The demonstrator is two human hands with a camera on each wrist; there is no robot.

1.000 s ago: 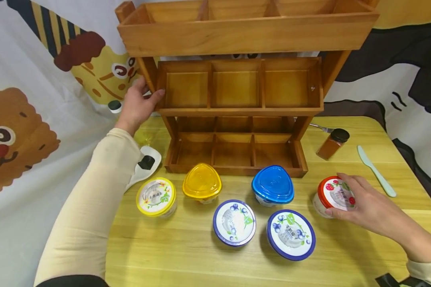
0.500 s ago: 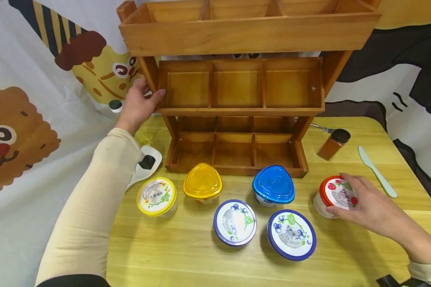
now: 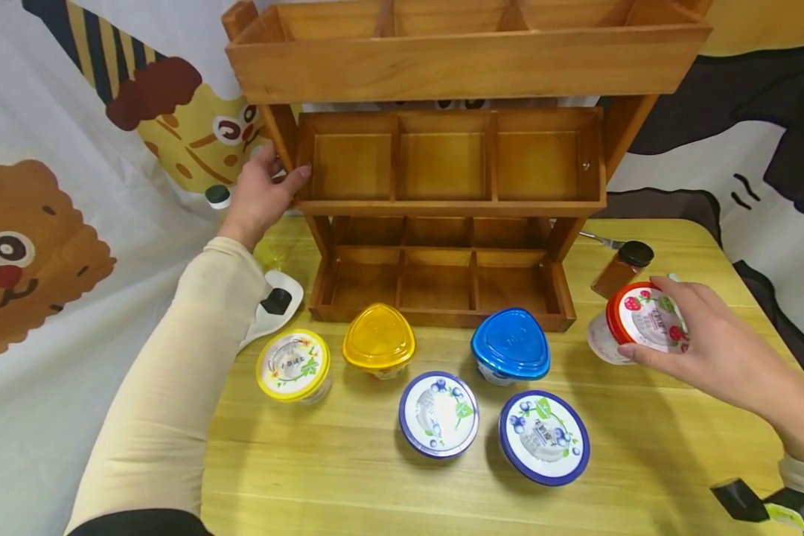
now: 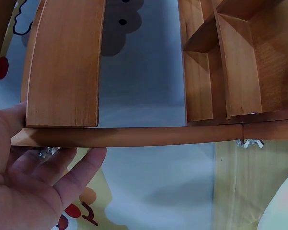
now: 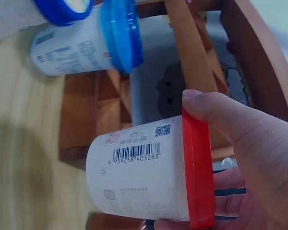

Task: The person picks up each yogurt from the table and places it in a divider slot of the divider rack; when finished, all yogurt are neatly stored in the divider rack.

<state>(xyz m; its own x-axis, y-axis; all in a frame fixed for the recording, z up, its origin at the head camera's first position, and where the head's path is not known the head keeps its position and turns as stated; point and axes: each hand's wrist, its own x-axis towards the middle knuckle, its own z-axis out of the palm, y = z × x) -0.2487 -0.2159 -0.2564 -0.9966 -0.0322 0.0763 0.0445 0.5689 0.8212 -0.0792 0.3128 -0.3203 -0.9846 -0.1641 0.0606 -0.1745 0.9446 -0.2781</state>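
My right hand (image 3: 730,350) grips a white cup with a red strawberry-print lid (image 3: 648,318) by its lid. In the right wrist view the cup's barcoded side (image 5: 139,167) shows, with the thumb on the lid's rim and fingers beneath. The cup is off the table. At the upper left, my left hand (image 3: 260,195) holds the side of a three-tier wooden rack (image 3: 452,208). Its thumb lies on the front of the middle tier, and its fingers reach behind the side post (image 4: 134,137). Nearest the raised cup stands a blue-lidded cup (image 3: 511,345).
A yellow-rimmed cup (image 3: 293,366), an amber-lidded cup (image 3: 379,339) and two blueberry-print cups (image 3: 438,415) stand before the rack. A black-capped spice jar (image 3: 623,269) and fork (image 3: 601,238) lie to the right. A white spoon rest (image 3: 278,301) sits below the left forearm.
My right hand has raised the red-lidded cup off the table and moved it slightly toward the back, now covering most of the pale green knife. The left hand stays on the rack.
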